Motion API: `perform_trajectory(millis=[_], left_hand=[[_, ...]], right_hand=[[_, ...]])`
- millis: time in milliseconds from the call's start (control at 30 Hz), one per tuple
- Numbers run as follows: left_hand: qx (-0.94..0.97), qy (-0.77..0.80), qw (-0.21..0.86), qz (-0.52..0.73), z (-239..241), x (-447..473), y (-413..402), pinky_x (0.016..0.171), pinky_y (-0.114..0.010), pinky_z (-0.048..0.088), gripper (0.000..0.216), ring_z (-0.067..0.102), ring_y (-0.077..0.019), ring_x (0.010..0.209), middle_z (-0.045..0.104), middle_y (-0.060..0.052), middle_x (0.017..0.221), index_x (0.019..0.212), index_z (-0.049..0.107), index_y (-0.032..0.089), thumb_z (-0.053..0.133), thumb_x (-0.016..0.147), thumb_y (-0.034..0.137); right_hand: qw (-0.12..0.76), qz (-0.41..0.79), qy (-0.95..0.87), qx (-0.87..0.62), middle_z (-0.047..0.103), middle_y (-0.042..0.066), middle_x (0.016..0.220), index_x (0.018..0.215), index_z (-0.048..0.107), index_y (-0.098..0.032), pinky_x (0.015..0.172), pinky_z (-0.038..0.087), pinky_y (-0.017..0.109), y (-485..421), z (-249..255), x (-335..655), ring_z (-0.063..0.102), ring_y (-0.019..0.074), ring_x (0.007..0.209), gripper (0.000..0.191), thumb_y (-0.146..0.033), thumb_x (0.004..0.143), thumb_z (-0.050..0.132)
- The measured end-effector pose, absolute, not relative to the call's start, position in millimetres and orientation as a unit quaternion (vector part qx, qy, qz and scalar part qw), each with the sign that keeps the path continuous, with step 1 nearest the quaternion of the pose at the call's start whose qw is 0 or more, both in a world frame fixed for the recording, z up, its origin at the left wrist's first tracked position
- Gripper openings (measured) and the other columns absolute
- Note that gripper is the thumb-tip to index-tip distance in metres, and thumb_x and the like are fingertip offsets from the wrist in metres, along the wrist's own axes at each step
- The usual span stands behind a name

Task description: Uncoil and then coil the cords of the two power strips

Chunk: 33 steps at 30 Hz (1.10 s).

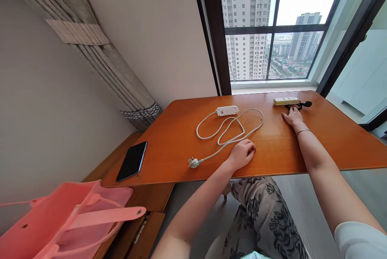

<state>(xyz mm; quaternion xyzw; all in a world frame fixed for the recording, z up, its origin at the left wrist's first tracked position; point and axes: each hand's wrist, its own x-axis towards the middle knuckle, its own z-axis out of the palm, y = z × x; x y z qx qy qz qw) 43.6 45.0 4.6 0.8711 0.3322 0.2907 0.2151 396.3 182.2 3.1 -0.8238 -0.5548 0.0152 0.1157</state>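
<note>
My left hand rests on the wooden table near its front edge, fingers curled in, with nothing visible in them. Just beyond it runs the white cord of a power strip, loosely looped. The cord's three-pin plug lies to the left, and the small white power strip lies farther back. My right hand is stretched forward at the far right, thumb spread, fingertips at the bundled black cord of a cream-yellow power strip. The fingertips are partly hidden against that cord.
A black tablet lies at the table's left end. A pink bag with straps stands at the lower left, beside a wooden drawer. Behind the table are a window and a tied grey curtain.
</note>
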Motion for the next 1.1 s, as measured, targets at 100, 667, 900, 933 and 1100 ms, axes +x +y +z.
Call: perform_trajectory(millis=[100, 667, 900, 933, 1100], left_hand=[[0.871, 0.334, 0.211, 0.29, 4.5, 44.1, 45.2, 0.084, -0.033, 0.052, 0.013, 0.063, -0.0188, 0.088, 0.067, -0.007, 0.095, 0.086, 0.066, 0.02, 0.054, 0.086, 0.014], [0.877, 0.334, 0.184, 0.292, -0.6, 45.9, 44.3, 0.09, -0.036, 0.051, 0.014, 0.064, -0.021, 0.095, 0.069, -0.008, 0.098, 0.089, 0.067, 0.02, 0.055, 0.086, 0.014], [0.839, 0.341, 0.205, 0.371, 14.9, 37.6, 34.4, 0.08, -0.03, 0.052, 0.022, 0.061, -0.0135, 0.077, 0.067, -0.006, 0.107, 0.101, 0.066, 0.02, 0.052, 0.087, 0.011], [0.832, 0.347, 0.193, 0.386, 20.6, 33.1, 35.9, 0.081, -0.03, 0.052, 0.021, 0.061, -0.0135, 0.078, 0.067, -0.005, 0.107, 0.102, 0.065, 0.021, 0.052, 0.087, 0.013], [0.794, 0.44, 0.134, 0.397, 52.3, -1.1, 82.8, 0.087, -0.034, 0.053, 0.02, 0.063, -0.0181, 0.089, 0.065, -0.007, 0.111, 0.107, 0.064, 0.02, 0.054, 0.089, 0.019]], right_hand=[[0.121, 0.012, -0.553, -0.824, 0.031, 0.023, 0.161, 0.154, 0.038, -0.005, 0.121, 0.023, 0.04, 177.8, 3.3, 393.2, 0.03, 0.0326, 0.149, 0.075, -0.056, 0.099, 0.037], [0.137, -0.022, -0.546, -0.826, 0.056, 0.023, 0.138, 0.127, 0.063, -0.007, 0.106, 0.04, 0.042, 131.0, 13.0, 362.3, 0.048, 0.0334, 0.131, 0.05, -0.042, 0.099, 0.04], [0.126, -0.023, -0.567, -0.814, 0.063, 0.019, 0.131, 0.121, 0.066, -0.011, 0.1, 0.042, 0.038, 119.3, 14.4, 357.2, 0.056, 0.0293, 0.122, 0.042, -0.033, 0.099, 0.037], [0.125, -0.023, -0.568, -0.813, 0.064, 0.019, 0.131, 0.121, 0.066, -0.011, 0.1, 0.042, 0.038, 118.8, 14.5, 356.8, 0.057, 0.0292, 0.122, 0.042, -0.033, 0.099, 0.037], [0.127, -0.025, -0.57, -0.811, 0.064, 0.019, 0.13, 0.12, 0.066, -0.01, 0.099, 0.043, 0.038, 117.4, 14.9, 355.0, 0.057, 0.0298, 0.121, 0.042, -0.032, 0.099, 0.038]])
